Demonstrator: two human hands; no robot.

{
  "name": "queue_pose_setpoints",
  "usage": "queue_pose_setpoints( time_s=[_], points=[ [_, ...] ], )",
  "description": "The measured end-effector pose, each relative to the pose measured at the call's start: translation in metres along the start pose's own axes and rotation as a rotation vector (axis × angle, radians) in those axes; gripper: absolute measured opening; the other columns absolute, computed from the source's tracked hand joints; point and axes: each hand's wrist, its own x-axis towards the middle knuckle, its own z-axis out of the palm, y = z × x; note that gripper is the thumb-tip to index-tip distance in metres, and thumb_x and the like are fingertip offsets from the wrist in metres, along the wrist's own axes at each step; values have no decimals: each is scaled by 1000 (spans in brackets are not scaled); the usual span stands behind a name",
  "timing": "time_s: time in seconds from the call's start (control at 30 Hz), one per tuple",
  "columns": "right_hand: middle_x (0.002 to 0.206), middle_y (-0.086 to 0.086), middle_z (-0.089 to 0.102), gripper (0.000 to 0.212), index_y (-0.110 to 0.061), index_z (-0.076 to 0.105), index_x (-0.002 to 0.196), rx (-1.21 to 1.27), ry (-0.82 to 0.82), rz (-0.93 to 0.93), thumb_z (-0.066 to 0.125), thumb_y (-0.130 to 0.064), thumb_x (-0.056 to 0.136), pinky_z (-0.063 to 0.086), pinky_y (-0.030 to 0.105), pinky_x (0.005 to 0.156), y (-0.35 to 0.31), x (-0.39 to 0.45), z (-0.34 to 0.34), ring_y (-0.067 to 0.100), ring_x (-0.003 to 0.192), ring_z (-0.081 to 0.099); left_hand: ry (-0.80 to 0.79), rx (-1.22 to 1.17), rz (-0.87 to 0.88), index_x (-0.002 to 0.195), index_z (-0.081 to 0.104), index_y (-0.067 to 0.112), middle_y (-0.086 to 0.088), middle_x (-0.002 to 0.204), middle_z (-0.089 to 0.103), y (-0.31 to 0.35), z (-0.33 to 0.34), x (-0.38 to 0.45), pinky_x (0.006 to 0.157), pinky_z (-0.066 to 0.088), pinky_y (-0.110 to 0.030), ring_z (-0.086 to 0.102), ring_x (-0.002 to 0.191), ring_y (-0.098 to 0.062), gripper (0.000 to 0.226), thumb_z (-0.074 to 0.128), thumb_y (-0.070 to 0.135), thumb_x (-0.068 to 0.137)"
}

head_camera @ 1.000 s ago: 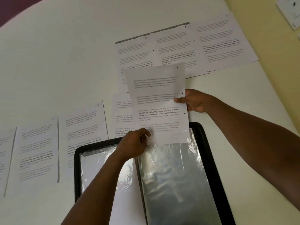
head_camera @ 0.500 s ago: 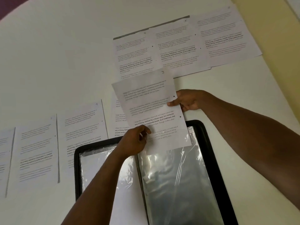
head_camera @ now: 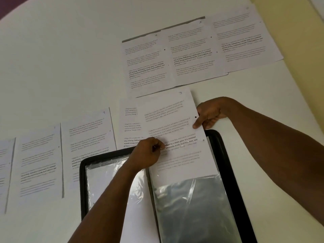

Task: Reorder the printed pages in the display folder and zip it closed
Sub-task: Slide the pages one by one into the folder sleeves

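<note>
White tabletop against a yellow wall

The tabletop (head_camera: 73, 64) is pale and smooth, its far edge curving at upper left where a dark purple surface (head_camera: 10, 4) shows; the pale yellow wall (head_camera: 298, 50) carries what may be a white fitting (head_camera: 318, 3).

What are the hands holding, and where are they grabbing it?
The right hand pinches the printed page at its right edge, near the punched holes. The left hand pinches the clear sleeve open at its top.
</note>
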Motion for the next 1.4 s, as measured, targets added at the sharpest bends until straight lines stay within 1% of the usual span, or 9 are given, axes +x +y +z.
queue_pose_setpoints(
  time_s=[0.17, 0.3, 0.37, 0.53, 0.7, 0.83, 1.03, 1.27, 1.4],
  points=[
    [111, 8, 71, 44, -10, 63, 123, 199, 298, -235, 74, -28, 83, 58, 39, 86, 6, 12, 15, 22, 97, 70, 2, 5, -4, 96, 70, 15, 13, 88, 63, 0, 0, -3, 71, 42, -3, 59, 79, 1, 22, 58, 0, 87],
    [109, 15, 71, 42, -7, 66, 117, -133, 97, -48, 78, -23, 81, 56, 39, 87, -1, 3, 12, 25, 88, 67, 1, 21, 1, 94, 71, 16, 10, 88, 64, 1, 0, -3, 72, 48, -12, 61, 78, -8, 24, 56, -1, 86],
    [106, 12, 73, 41, -10, 67, 115, -100, 64, -35, 79, -24, 79, 56, 36, 83, -3, -1, 11, 20, 84, 67, 0, 20, -1, 94, 71, 16, 9, 90, 64, 1, 0, -3, 74, 49, -15, 61, 79, -7, 24, 56, -1, 87],
    [110, 9, 69, 43, -10, 63, 119, 187, 366, -287, 77, -22, 81, 58, 37, 82, -6, 7, 22, 22, 96, 68, 3, 17, -7, 94, 70, 15, 9, 89, 65, 2, -1, -5, 72, 47, -11, 60, 79, -6, 24, 54, -2, 87],
    [102, 12, 72, 24, -19, 70, 98, -304, 71, -124, 80, -31, 79, 56, 32, 72, -10, 3, 25, 20, 80, 67, 0, 19, 7, 94, 70, 15, 1, 93, 68, -2, -1, -6, 76, 53, -23, 64, 82, -17, 25, 54, -3, 87],
    [89, -7, 69, 16, -19, 74, 97, -191, 255, -311, 76, -27, 83, 47, 17, 73, -18, 4, 37, 4, 79, 60, -2, 20, 18, 95, 70, 14, 3, 94, 66, -1, 1, -6, 76, 50, -17, 62, 84, -13, 26, 54, -3, 86],
    [92, -8, 69, 21, -16, 75, 102, -686, -77, -169, 75, -24, 83, 46, 17, 76, -30, 3, 52, 6, 87, 59, 10, 9, 7, 98, 70, 15, 0, 96, 68, -5, 1, -7, 75, 50, -16, 63, 85, -15, 23, 55, 0, 89],
    [98, -8, 71, 20, -19, 75, 101, -875, -169, -88, 73, -28, 84, 45, 23, 86, -34, -6, 71, 7, 99, 61, 10, -14, 27, 97, 68, 17, 1, 97, 67, -3, 1, -11, 79, 52, -22, 63, 87, -14, 23, 55, 0, 89],
    [92, -7, 61, 29, -14, 70, 102, -851, -130, -51, 55, -39, 96, 42, 25, 84, -27, -19, 76, 8, 90, 53, 43, -23, 34, 99, 67, 18, 2, 96, 68, -4, 2, -14, 79, 52, -23, 63, 86, -12, 23, 55, 1, 89]
  ],
)
